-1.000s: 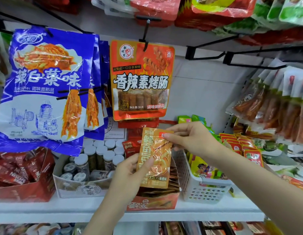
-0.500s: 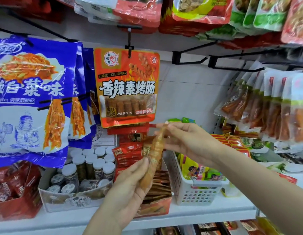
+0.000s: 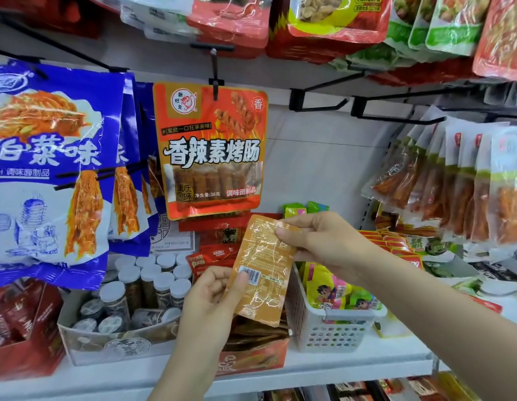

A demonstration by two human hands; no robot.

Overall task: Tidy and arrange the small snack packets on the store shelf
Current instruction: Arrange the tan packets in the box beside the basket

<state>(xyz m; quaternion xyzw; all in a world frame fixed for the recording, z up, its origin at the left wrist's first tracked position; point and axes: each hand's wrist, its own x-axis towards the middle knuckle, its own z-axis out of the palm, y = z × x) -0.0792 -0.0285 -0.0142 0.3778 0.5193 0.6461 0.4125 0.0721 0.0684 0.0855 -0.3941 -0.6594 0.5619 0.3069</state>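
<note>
A white shelf (image 3: 338,369) carries a white basket (image 3: 332,328), jar carton (image 3: 86,342) and orange packet box (image 3: 251,357)
</note>
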